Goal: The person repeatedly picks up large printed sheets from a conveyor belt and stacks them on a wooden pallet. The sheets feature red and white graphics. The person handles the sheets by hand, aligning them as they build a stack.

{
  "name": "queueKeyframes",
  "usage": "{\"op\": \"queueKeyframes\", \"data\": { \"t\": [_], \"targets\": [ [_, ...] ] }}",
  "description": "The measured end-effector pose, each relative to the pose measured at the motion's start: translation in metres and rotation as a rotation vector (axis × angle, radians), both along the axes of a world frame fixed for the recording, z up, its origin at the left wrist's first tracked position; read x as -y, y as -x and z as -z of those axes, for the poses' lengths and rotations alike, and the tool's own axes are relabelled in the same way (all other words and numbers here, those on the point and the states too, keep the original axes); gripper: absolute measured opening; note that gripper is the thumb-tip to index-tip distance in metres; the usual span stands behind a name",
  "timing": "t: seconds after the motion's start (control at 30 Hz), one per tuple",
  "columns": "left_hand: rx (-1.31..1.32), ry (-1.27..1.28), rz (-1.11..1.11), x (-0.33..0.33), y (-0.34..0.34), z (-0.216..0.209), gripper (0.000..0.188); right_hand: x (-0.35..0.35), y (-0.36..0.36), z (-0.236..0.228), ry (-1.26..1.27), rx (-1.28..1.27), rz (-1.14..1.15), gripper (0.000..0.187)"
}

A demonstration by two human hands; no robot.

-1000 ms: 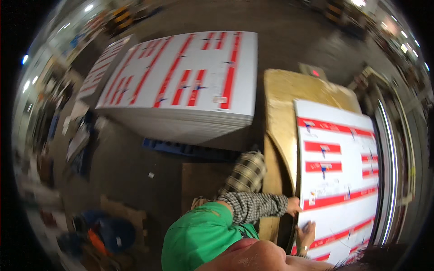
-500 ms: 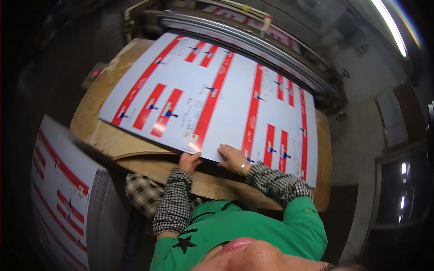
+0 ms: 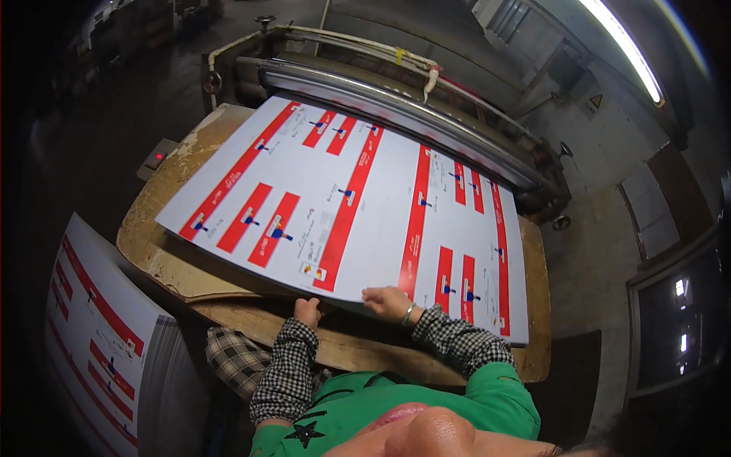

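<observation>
A large white printed sheet (image 3: 381, 228) with red bars and small blue figures lies on a worn wooden table (image 3: 164, 194). Its far edge is up against a long metal roller (image 3: 396, 110). My right hand (image 3: 387, 303) is closed on the sheet's near edge, left of its middle. Just below that same edge, to the left, my left hand (image 3: 308, 312) is curled with its knuckles up. What its fingers hold, if anything, is hidden. Whether more sheets lie under the top one I cannot tell.
At lower left stands a tall stack of similar printed sheets (image 3: 95, 335). The roller machine has a hand wheel (image 3: 561, 222) at its right end. A small switch box with a red light (image 3: 158, 157) sits by the table's left edge. Checked cloth (image 3: 237, 358) hangs below the table.
My right hand went from resting on top of the sheet to gripping its near edge. My left hand, whose thumb lay over the edge, is now curled below it. The view has tilted up.
</observation>
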State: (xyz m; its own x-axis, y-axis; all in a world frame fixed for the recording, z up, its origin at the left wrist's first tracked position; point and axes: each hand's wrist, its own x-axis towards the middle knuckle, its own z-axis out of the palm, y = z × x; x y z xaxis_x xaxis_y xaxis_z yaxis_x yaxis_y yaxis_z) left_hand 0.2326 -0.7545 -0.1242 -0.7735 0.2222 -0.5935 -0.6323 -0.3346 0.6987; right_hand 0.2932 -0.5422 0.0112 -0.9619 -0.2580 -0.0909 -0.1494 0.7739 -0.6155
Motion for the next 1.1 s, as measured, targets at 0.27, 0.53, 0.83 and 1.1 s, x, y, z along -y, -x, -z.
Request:
{"op": "queueKeyframes", "data": {
  "t": [0.27,0.53,0.83,1.1],
  "targets": [
    [-0.053,-0.175,0.108,0.0,-0.001,-0.038,0.026,-0.034,0.075,0.033,-0.152,0.064,0.392,0.025],
    [-0.093,-0.231,0.238,0.009,-0.002,-0.047,0.034,0.027,0.027,0.03,-0.414,-0.157,-0.021,0.074],
    [-0.003,-0.295,0.194,0.007,0.0,-0.045,0.032,0.0,0.042,0.017,-0.2,0.009,0.073,0.056],
    [-0.08,-0.312,0.162,0.006,-0.003,-0.049,0.03,0.017,0.02,0.014,-0.34,0.138,-0.052,0.078]
  ]
}}
